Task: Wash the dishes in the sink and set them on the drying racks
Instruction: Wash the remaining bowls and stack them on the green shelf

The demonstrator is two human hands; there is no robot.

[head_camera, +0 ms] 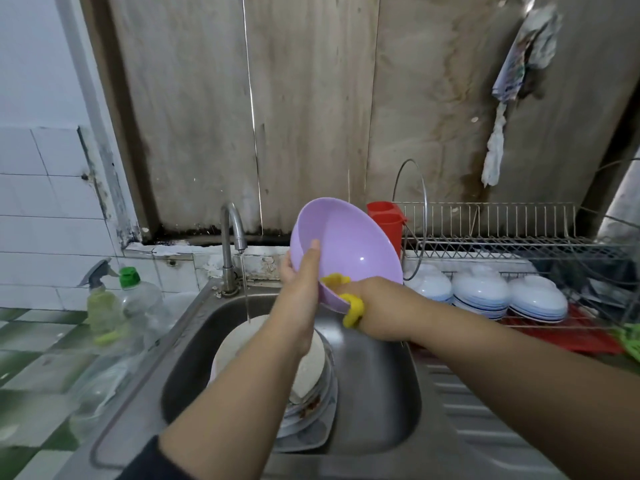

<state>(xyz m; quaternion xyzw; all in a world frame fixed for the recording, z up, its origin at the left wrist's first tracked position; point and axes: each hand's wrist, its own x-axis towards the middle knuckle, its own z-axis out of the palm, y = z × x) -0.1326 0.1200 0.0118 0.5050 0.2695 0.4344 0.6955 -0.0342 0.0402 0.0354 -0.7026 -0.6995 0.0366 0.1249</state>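
Above the sink (374, 375), hands grip a purple bowl (349, 244).

Lilac bowl (349, 244) tilted above sink (377, 382); dirty plates (311, 393) stacked in sink; white bowls (481, 289) inverted on rack (519, 244) right of sink.

Spray bottle (98, 299) and green-capped bottle (138, 299) side by side at 9 o'clock. Rags (523, 77) hanging on stained wall (311, 98), 1 o'clock. Red cup (388, 220) at centre.
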